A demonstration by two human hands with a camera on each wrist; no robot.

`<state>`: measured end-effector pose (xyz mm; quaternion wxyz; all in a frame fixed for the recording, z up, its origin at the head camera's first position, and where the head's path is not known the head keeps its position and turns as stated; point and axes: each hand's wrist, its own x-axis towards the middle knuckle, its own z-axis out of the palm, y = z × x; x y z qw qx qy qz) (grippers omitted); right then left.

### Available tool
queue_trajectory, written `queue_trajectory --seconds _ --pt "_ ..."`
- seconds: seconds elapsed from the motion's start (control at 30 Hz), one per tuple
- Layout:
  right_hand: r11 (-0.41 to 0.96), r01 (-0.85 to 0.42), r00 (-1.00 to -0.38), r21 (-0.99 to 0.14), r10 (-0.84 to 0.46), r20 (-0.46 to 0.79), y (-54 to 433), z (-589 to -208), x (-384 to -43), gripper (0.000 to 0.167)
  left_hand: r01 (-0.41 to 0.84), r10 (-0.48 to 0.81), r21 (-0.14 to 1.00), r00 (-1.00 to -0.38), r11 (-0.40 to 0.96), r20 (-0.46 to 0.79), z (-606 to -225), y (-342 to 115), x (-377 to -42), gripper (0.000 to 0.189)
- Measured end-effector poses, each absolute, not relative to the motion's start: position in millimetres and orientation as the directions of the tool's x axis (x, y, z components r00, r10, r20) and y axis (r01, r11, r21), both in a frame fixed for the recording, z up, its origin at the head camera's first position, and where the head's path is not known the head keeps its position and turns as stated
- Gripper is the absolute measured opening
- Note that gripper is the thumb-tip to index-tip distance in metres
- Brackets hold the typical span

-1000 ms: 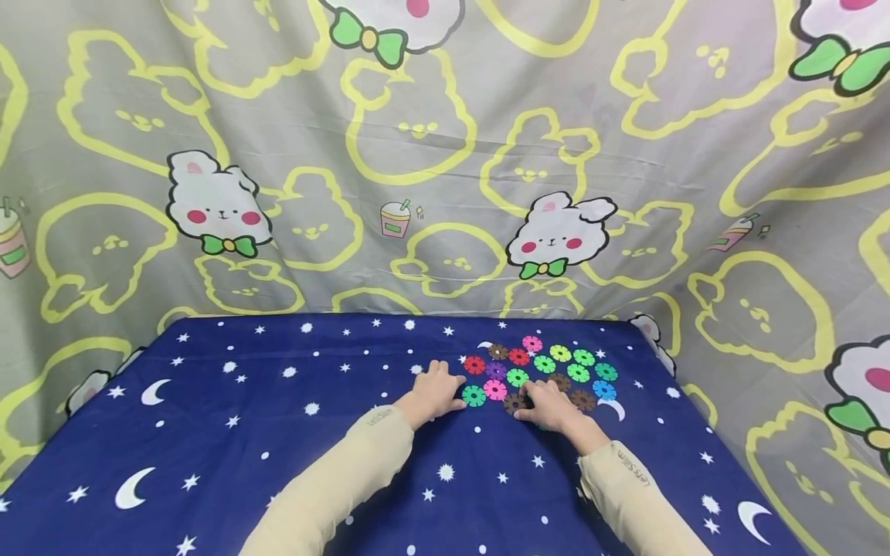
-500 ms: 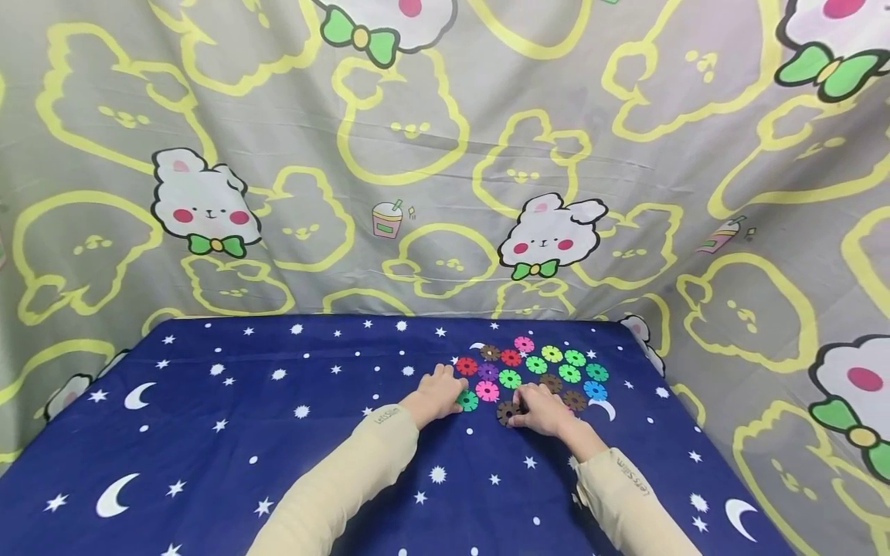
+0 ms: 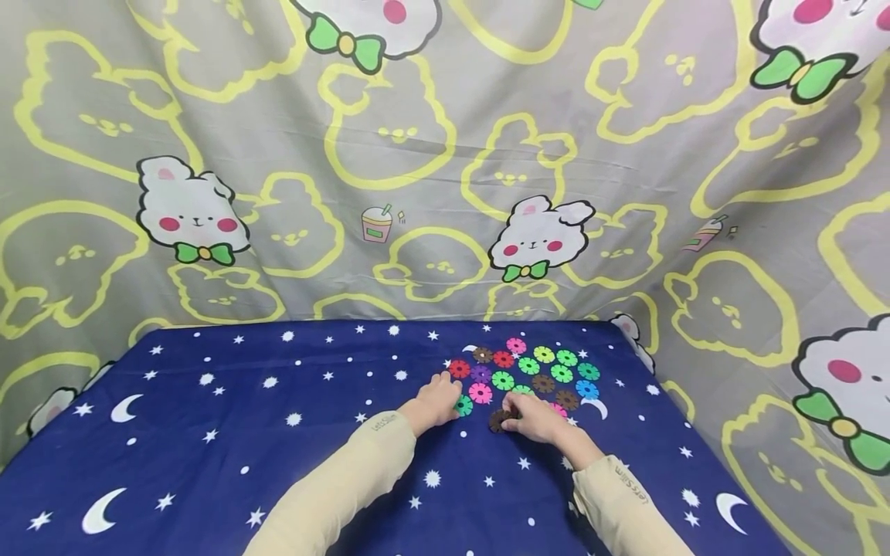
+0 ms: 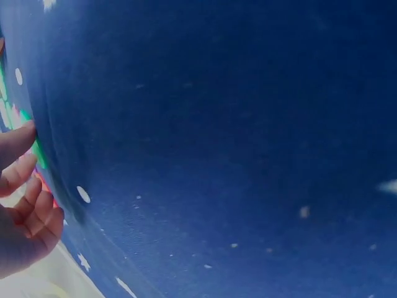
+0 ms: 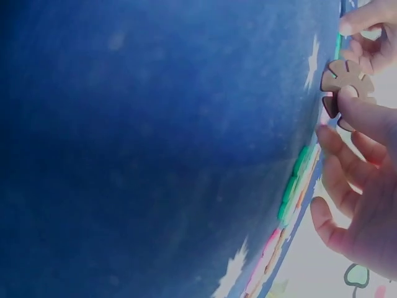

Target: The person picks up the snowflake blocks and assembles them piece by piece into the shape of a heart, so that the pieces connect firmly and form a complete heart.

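Observation:
My right hand (image 3: 535, 417) pinches a brown interlocking disc (image 3: 498, 421) at the near side of the group. In the right wrist view, the thumb presses on the face of this brown disc (image 5: 340, 74), which stands tilted, its notched rim showing. At the left end of the group, my left hand (image 3: 434, 399) has its thumb and fingers at a green interlocking disc (image 3: 464, 405), partly covering it. The left wrist view shows the thumb tip against that green disc (image 4: 40, 152), with the other fingers loosely curled.
Several more notched discs lie flat beyond the hands, among them a red disc (image 3: 459, 369), a pink disc (image 3: 480, 393), a yellow disc (image 3: 544, 354) and a blue disc (image 3: 587, 390). A starry dark blue cloth (image 3: 292, 463) covers the table. Behind hangs a patterned grey curtain (image 3: 278, 139).
My right hand has drawn the brown disc toward me, away from the others, and tilted it. The left hand has moved onto the green disc, which has shifted slightly toward me.

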<state>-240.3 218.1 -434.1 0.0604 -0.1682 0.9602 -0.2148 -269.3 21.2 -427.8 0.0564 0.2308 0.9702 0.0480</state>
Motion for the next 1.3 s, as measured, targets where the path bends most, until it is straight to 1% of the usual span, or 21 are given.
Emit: queue_trajectory --seconds 0.07,0.23,0.37,0.47,0.57,0.6,0.7,0.77,0.8,0.83,0.87,0.97,1.03,1.2,1.3 --pt "0.835 -0.318 -0.926 -0.449 -0.376 -0.044 217.7 -433.3 -238.9 0.019 0.434 0.448 0.14 -0.889 0.89 -0.094 -428.1 20.6 -269.0 0.04" --pt "0.809 -0.35 -0.911 -0.472 -0.411 -0.03 217.3 -431.1 -237.0 0.014 0.415 0.437 0.179 -0.893 0.892 -0.105 -427.5 18.5 -270.5 0.033" --pt "0.759 -0.372 -0.903 -0.534 -0.429 0.02 220.2 -429.3 -236.2 0.011 0.458 0.48 0.208 -0.875 0.864 -0.066 -427.3 15.7 -270.8 0.033" --pt "0.715 -0.369 -0.904 -0.593 -0.423 0.053 222.4 -426.7 -234.7 0.01 0.504 0.531 0.268 -0.846 0.821 -0.038 -426.4 12.0 -272.2 0.028" --pt "0.663 -0.342 -0.911 -0.666 -0.408 0.062 223.3 -423.5 -232.6 0.013 0.573 0.6 0.371 -0.798 0.731 0.051 -425.6 5.7 -276.3 0.018" --pt "0.643 -0.324 -0.916 -0.694 -0.396 0.06 223.0 -422.3 -232.1 0.017 0.621 0.633 0.405 -0.764 0.671 0.122 -433.9 3.0 -284.4 0.014" --pt "0.548 -0.275 -0.928 -0.79 -0.366 0.069 221.6 -417.3 -229.7 0.031 0.692 0.658 0.49 -0.7 0.53 0.278 -428.9 -1.7 -284.9 0.006" --pt "0.469 -0.249 -0.936 -0.847 -0.343 0.085 218.1 -408.7 -225.5 0.036 0.714 0.637 0.52 -0.681 0.468 0.362 -422.4 -1.6 -280.5 0.004" --pt "0.425 -0.242 -0.937 -0.872 -0.335 0.096 217.0 -405.9 -224.8 0.036 0.713 0.619 0.535 -0.684 0.453 0.387 -418.4 -0.9 -277.6 0.004" --pt "0.381 -0.234 -0.939 -0.894 -0.328 0.106 215.6 -402.7 -223.4 0.037 0.689 0.593 0.557 -0.708 0.463 0.384 -404.9 0.4 -267.2 0.007" --pt "0.343 -0.228 -0.94 -0.911 -0.321 0.114 214.2 -399.6 -222.3 0.037 0.682 0.574 0.569 -0.717 0.46 0.396 -400.4 1.6 -263.4 0.007" --pt "0.266 -0.208 -0.945 -0.941 -0.302 0.123 212.2 -394.4 -221.2 0.039 0.691 0.532 0.566 -0.716 0.449 0.452 -390.0 3.0 -254.1 0.009" --pt "0.241 -0.187 -0.951 -0.952 -0.288 0.114 210.2 -390.1 -218.8 0.04 0.696 0.513 0.562 -0.714 0.447 0.477 -385.5 3.2 -249.7 0.009" --pt "0.225 -0.164 -0.959 -0.96 -0.266 0.101 204.3 -384.6 -212.7 0.042 0.719 0.484 0.543 -0.694 0.434 0.533 -381.2 1.7 -241.7 0.009" --pt "0.227 -0.172 -0.961 -0.959 -0.253 0.112 199.7 -382.4 -207.8 0.042 0.749 0.477 0.524 -0.663 0.406 0.577 -380.1 -0.1 -236.2 0.009"
